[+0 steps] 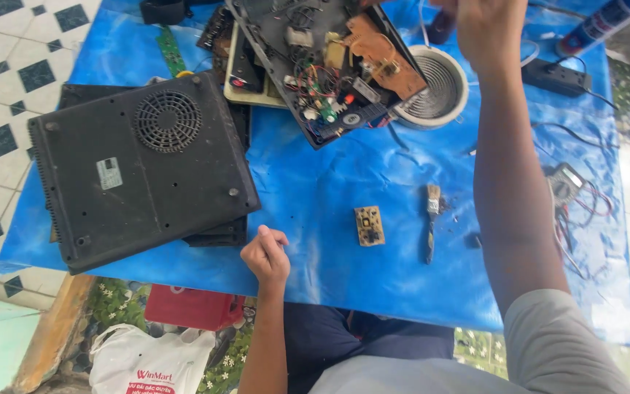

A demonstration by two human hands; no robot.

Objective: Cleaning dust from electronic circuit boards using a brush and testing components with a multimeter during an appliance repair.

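Right hand [484, 29] is raised at the far edge of the table [315, 190], reaching over the opened cooker chassis [326, 69] and the round coil [432, 87]; its fingers run out of view at the top, so I cannot tell whether they are spread or pinching anything. That chassis lies tilted, its long axis running from far left to near right, with the brown circuit board [380, 58] and tangled wires facing up, and the coil touches its right end, directly below this hand. Left hand [265, 255] is curled into a loose fist with nothing in it, resting on the near edge of the blue-covered table, well apart from the chassis and much closer to the upturned black cooker base [140, 171] just to its left. Between the two arms lie a small loose circuit board [369, 225] and a brush [432, 222], its handle pointing toward the person. A multimeter [564, 182] with leads sits beyond the right forearm.
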